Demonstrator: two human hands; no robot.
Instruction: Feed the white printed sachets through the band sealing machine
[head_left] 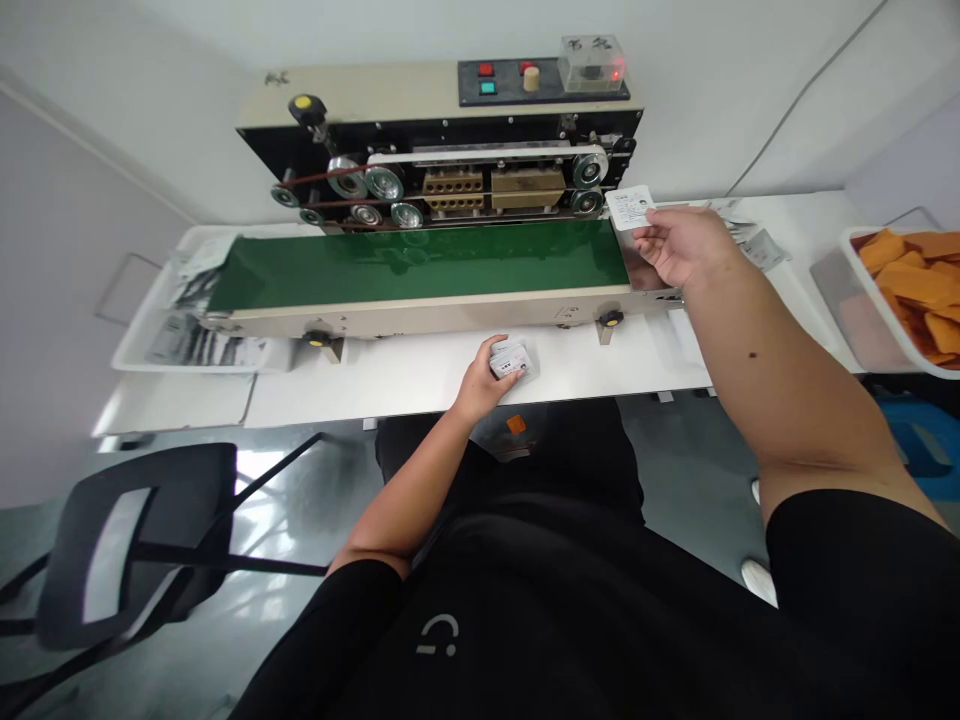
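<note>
A small white printed packet (630, 208) is pinched at its right edge by my right hand (686, 245), beside the right end of the sealing machine's rollers. The packet lies over the metal plate at the end of the green belt (420, 265). Lower down, in front of the machine, my left hand (484, 385) grips a small stack of similar white packets (511, 360) at the table's front edge. The machine's rollers and brass blocks (454, 190) sit behind the belt.
At the left end of the belt, a white tray (127, 345) holds many packets. Loose packets (763, 250) lie right of the machine. A bin (862, 300) of orange pieces stands at the far right. A black chair (150, 540) is at lower left.
</note>
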